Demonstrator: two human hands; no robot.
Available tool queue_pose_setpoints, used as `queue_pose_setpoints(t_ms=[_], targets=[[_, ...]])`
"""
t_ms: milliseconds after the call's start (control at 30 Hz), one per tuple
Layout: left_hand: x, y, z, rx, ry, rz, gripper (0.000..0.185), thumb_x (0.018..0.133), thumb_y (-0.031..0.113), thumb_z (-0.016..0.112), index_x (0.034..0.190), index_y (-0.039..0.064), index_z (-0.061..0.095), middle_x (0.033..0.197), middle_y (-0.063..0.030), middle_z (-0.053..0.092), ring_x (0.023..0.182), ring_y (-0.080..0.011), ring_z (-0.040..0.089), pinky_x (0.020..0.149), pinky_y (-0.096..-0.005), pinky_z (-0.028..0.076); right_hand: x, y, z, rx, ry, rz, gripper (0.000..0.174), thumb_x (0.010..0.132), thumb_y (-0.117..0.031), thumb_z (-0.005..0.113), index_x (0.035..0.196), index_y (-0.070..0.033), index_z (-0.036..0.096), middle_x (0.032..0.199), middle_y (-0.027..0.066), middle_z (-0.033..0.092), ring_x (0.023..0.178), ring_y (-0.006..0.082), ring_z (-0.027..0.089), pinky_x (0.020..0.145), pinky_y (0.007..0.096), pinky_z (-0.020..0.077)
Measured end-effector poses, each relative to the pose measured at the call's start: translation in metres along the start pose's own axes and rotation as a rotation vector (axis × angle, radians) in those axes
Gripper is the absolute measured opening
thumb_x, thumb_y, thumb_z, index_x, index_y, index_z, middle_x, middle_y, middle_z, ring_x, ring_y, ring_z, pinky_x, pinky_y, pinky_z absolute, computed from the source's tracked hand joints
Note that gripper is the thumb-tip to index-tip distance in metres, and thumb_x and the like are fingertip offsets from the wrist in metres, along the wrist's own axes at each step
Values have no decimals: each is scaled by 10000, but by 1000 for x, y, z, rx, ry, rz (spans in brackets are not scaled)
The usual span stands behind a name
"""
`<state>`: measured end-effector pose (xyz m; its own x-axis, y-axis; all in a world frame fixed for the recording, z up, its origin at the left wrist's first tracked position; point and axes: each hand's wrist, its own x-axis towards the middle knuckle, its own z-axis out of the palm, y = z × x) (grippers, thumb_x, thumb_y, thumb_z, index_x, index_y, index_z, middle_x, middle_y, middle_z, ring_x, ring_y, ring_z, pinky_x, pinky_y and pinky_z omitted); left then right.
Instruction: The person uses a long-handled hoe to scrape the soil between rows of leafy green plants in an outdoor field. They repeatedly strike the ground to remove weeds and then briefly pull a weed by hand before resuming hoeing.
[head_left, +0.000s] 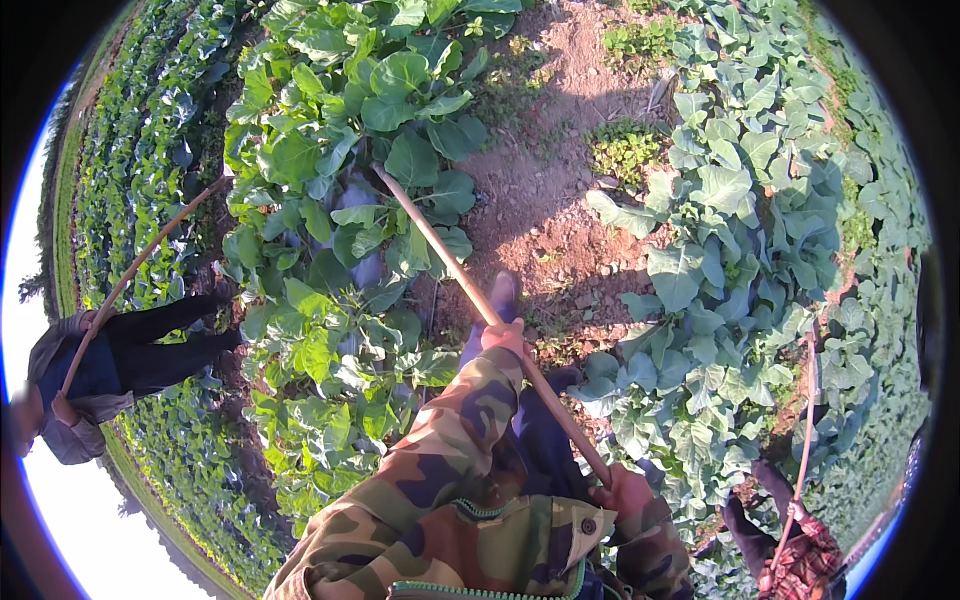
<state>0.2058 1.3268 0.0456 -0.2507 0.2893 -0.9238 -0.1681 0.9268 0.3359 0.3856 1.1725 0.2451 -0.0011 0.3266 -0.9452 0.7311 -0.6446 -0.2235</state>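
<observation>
My left hand (504, 337) is closed around the middle of a long wooden tool handle (442, 251). Lower right, near my jacket, my right hand (624, 491) grips the same handle close to its end. The handle slants up to the left, and its far end goes in among the broad green leaves of a crop row (412, 161). Leaves hide whatever head the tool has. Grey-blue plastic film (367, 270) shows between the plants.
Bare reddish soil (555, 217) with low weeds (626, 150) lies between the rows. My shoe (505, 289) stands on it. Leafy plants (720, 187) grow on the right. Co-workers with long handles stand at left (82, 367) and lower right (806, 555).
</observation>
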Motion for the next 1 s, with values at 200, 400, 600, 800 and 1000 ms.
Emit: queue_pose_setpoints(t_ms=[200,400,600,800,1000], targets=[[-3,4,6,21,-29,-45,208,802,169,592,735,40,443,539,-39,439,392,-162,460,340,-308,415,7,9,9,-41,-4,80,322,749,-310,627,877,-33,524,707,195,593,717,380,589,634,452,461],[-10,-10,10,36,-73,-13,363,807,196,542,504,22,446,419,-98,461,332,-224,477,330,-351,399,-3,18,13,-66,60,45,296,746,-296,630,841,-39,517,686,184,594,684,378,591,597,462,466],[0,-21,11,-139,-136,-66,193,816,173,583,747,58,444,550,-48,430,394,-182,454,360,-355,431,-3,20,9,-140,125,55,248,766,-268,600,841,-54,500,686,172,594,666,351,597,595,460,467],[7,-24,12,-317,-198,-162,128,845,181,552,818,87,470,565,-4,395,435,-150,429,405,-359,429,3,20,7,-156,138,67,268,770,-274,582,843,-36,482,703,179,594,667,358,590,603,452,463],[-4,-36,22,-295,-195,-149,224,832,157,558,675,53,436,509,-57,439,358,-198,452,323,-365,416,-14,28,5,-183,191,132,240,751,-245,613,850,-57,502,676,168,588,668,358,587,600,456,463]])
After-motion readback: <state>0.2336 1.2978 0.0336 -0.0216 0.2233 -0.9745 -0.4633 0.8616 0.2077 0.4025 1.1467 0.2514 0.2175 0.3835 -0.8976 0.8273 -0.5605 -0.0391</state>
